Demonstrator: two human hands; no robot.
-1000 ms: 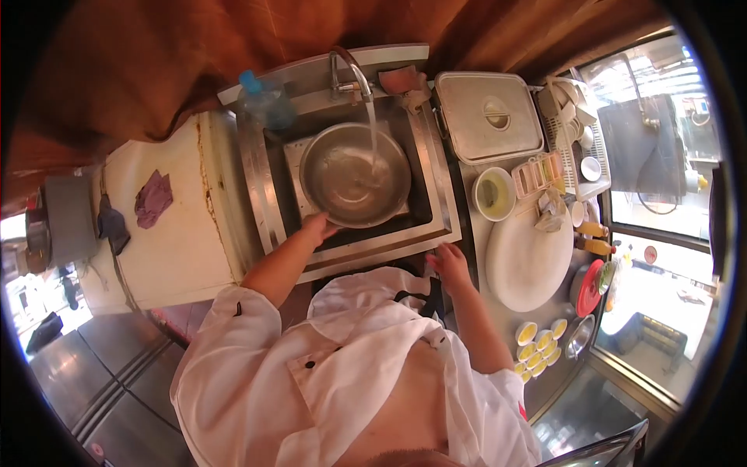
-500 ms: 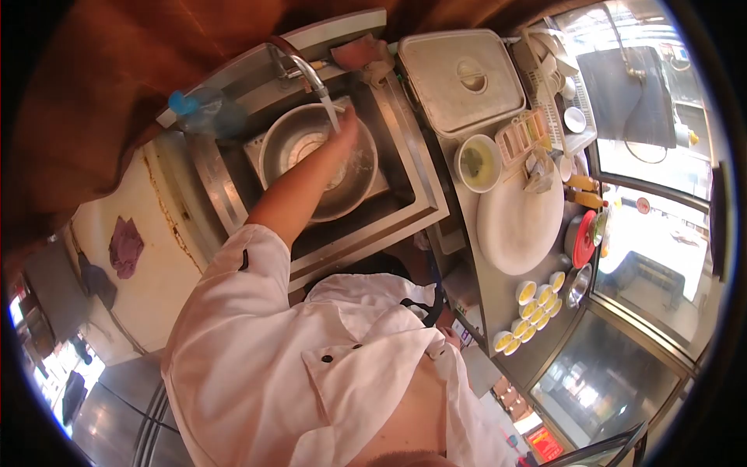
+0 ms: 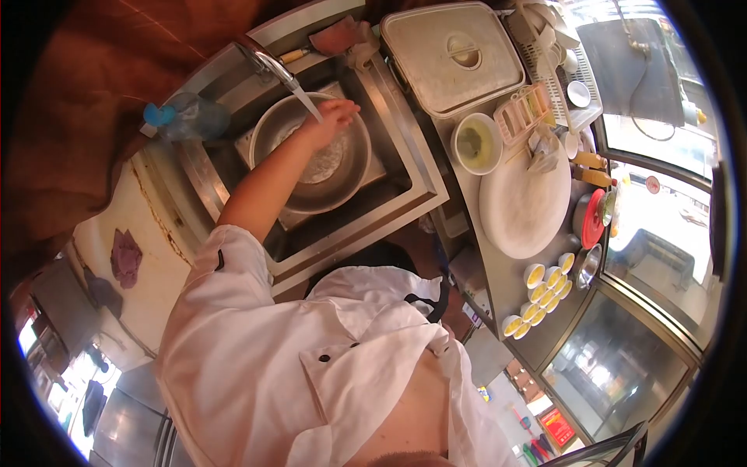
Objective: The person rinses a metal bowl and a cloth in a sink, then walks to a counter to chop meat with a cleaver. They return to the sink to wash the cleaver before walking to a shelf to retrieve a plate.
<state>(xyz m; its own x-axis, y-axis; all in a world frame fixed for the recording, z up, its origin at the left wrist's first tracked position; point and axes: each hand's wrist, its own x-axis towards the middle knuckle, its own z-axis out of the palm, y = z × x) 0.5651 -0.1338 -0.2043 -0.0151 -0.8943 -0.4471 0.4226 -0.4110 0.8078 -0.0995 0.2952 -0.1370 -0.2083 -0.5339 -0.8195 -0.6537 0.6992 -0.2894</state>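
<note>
My left hand (image 3: 334, 118) is stretched over a round metal bowl (image 3: 352, 175) in the sink (image 3: 393, 140). Its fingers point to the right, extended and holding nothing. A stream of water from the curved tap (image 3: 272, 64) falls right at the hand. Below it, the bowl has water and a pale, glistening patch at its bottom. A plastic bottle with a blue cap (image 3: 191, 118) lies at the sink's left corner. My right hand is out of view, on the far side of the white jacket.
Right of the sink are a lidded metal pan (image 3: 436, 66), a white tub of greenish liquid (image 3: 476, 148) and a round white board (image 3: 525, 206). Several small cups with yellow contents (image 3: 537, 294) stand nearer. A purple cloth (image 3: 125, 257) lies on the left counter.
My left hand has shifted left and turned, its fingers now pointing right and more visible. The whole view has shifted slightly.
</note>
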